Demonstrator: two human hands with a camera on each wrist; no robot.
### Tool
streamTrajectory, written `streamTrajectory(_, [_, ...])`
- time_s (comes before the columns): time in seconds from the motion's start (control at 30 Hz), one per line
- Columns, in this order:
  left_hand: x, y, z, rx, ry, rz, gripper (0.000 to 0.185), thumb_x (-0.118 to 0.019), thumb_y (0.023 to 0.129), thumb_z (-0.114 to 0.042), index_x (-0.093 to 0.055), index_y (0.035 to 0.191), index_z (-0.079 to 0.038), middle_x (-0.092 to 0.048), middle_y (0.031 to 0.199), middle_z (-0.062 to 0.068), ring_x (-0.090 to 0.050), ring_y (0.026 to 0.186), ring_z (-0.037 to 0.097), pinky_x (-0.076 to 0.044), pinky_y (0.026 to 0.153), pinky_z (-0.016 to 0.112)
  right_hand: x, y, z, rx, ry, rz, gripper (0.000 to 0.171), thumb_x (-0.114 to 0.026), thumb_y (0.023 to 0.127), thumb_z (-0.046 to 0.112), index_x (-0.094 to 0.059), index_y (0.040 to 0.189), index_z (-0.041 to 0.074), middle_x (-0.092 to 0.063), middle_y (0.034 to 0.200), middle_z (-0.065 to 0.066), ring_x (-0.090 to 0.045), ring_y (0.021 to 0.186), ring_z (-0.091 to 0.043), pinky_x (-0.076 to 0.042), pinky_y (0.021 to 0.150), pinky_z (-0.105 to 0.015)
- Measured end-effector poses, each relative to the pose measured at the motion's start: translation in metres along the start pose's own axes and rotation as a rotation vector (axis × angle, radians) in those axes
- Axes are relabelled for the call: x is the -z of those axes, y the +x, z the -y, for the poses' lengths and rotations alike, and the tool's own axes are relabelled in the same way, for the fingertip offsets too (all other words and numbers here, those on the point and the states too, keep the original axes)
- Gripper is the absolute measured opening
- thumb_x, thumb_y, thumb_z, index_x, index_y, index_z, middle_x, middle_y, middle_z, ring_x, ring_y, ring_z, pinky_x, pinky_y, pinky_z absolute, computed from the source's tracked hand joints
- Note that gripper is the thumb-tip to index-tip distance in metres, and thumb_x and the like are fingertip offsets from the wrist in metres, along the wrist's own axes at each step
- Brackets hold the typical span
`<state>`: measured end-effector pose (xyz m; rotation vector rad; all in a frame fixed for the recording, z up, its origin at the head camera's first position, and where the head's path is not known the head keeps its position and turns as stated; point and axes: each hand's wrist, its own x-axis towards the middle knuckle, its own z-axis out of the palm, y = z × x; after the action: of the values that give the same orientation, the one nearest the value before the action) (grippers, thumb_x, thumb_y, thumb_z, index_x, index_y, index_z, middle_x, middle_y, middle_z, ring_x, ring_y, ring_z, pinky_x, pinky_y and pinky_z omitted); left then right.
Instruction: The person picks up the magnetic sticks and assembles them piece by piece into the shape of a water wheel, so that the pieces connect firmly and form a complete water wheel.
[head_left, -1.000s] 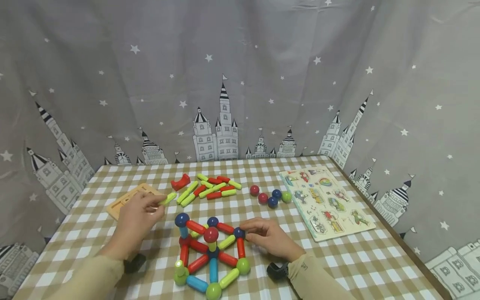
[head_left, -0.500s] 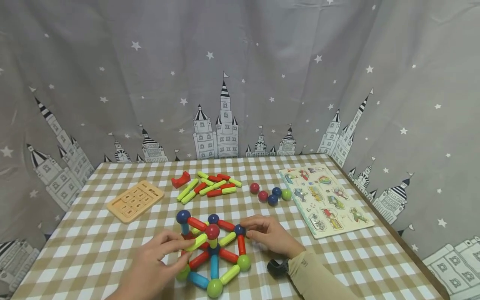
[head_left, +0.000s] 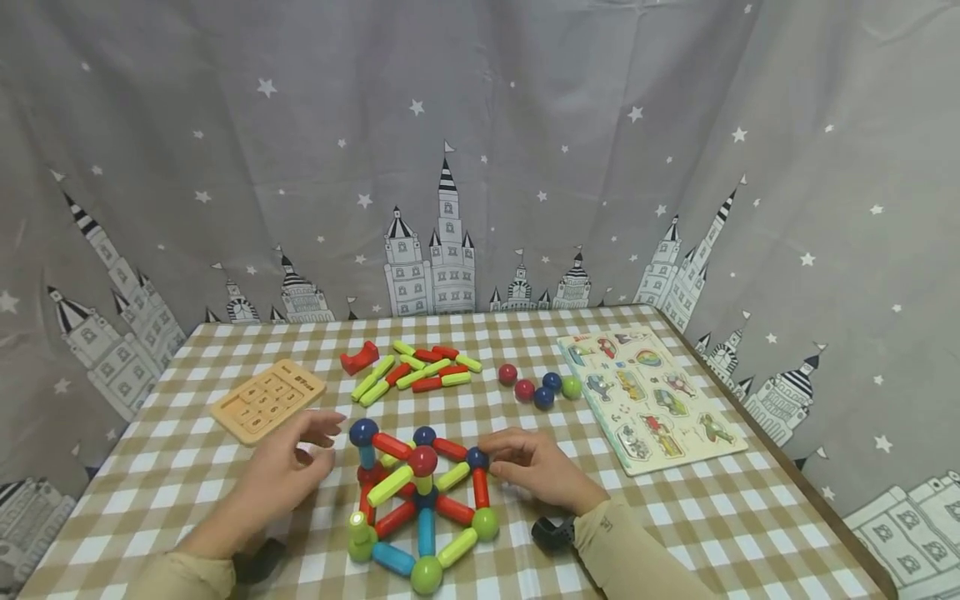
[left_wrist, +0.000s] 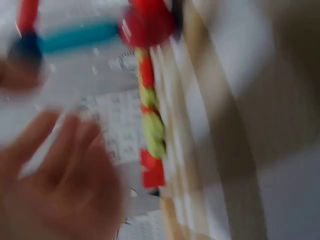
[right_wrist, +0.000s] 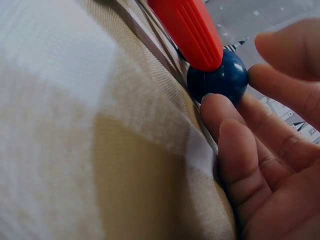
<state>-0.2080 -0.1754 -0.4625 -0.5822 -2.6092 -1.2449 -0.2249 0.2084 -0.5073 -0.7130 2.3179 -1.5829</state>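
Note:
A structure of magnetic building rods and balls stands on the table in the head view. A yellow rod [head_left: 390, 486] juts from the raised red ball [head_left: 422, 461] toward the left. My left hand [head_left: 288, 462] is left of the structure, fingers loosely bent, holding nothing; it is blurred in the left wrist view. At the structure's right corner, my right hand [head_left: 543, 468] holds a dark blue ball [right_wrist: 218, 76] with its fingertips, while the thumb stays off it. A red rod [right_wrist: 192, 32] joins that ball. A short yellow-green rod [head_left: 358, 523] stands on the near-left green ball [head_left: 363, 546].
Loose yellow and red rods [head_left: 427, 367] lie behind the structure, beside a red curved block [head_left: 360, 358]. Several loose balls [head_left: 543, 397] sit back right. A wooden number puzzle [head_left: 270, 400] lies left, a picture puzzle board [head_left: 656, 400] right.
My left hand has brought a yellow rod from the back left to the raised red ball, let it go there, and drawn back left. My right hand stays at the blue ball.

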Motion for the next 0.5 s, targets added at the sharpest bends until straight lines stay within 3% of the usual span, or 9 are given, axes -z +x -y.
streamTrajectory(0.1, [-0.001, 0.011, 0.025, 0.057, -0.078, 0.309, 0.039, -0.076, 0.093, -0.015, -0.062, 0.129, -0.013, -0.070, 0.119, 0.006, -0.067, 0.103, 0.017, -0.056, 0.080, 0.026, -0.002, -0.002, 0.003, 0.006, -0.043, 0.009, 0.045, -0.078, 0.093, 0.022, -0.065, 0.136, 0.018, -0.064, 0.132, -0.006, -0.067, 0.105, -0.016, -0.056, 0.088, -0.025])
streamTrajectory(0.17, [-0.005, 0.014, 0.036, 0.065, -0.139, 0.443, 0.035, -0.077, 0.093, -0.022, -0.065, 0.124, -0.012, -0.071, 0.115, 0.005, -0.068, 0.101, 0.016, -0.056, 0.082, 0.027, -0.005, -0.005, 0.006, 0.021, -0.091, 0.017, 0.053, -0.085, 0.086, 0.027, -0.061, 0.133, 0.018, -0.062, 0.119, -0.008, -0.064, 0.093, -0.015, -0.054, 0.079, -0.023])
streamTrajectory(0.2, [-0.008, 0.015, 0.039, 0.071, -0.159, 0.473, 0.032, -0.077, 0.094, -0.025, -0.066, 0.121, -0.013, -0.072, 0.111, 0.003, -0.068, 0.100, 0.014, -0.055, 0.082, 0.026, -0.006, -0.006, 0.008, 0.027, -0.119, 0.026, 0.056, -0.088, 0.083, 0.030, -0.060, 0.130, 0.018, -0.060, 0.113, -0.008, -0.061, 0.088, -0.014, -0.052, 0.075, -0.022])
streamTrajectory(0.33, [-0.013, 0.015, 0.041, 0.092, -0.195, 0.470, 0.025, -0.078, 0.092, -0.028, -0.070, 0.111, -0.014, -0.073, 0.105, 0.000, -0.068, 0.097, 0.011, -0.053, 0.082, 0.024, -0.011, -0.012, 0.018, 0.034, -0.141, 0.109, 0.053, -0.095, 0.073, 0.034, -0.059, 0.109, 0.017, -0.057, 0.093, -0.007, -0.052, 0.075, -0.008, -0.044, 0.065, -0.019])
streamTrajectory(0.5, [-0.016, 0.018, 0.037, 0.147, -0.199, 0.444, 0.027, -0.079, 0.091, -0.031, -0.072, 0.111, -0.015, -0.074, 0.107, 0.000, -0.067, 0.100, 0.018, -0.053, 0.083, 0.026, -0.009, -0.017, 0.028, 0.018, -0.091, 0.207, 0.039, -0.094, 0.074, 0.023, -0.062, 0.094, 0.016, -0.060, 0.083, 0.000, -0.053, 0.068, -0.004, -0.045, 0.061, -0.017])
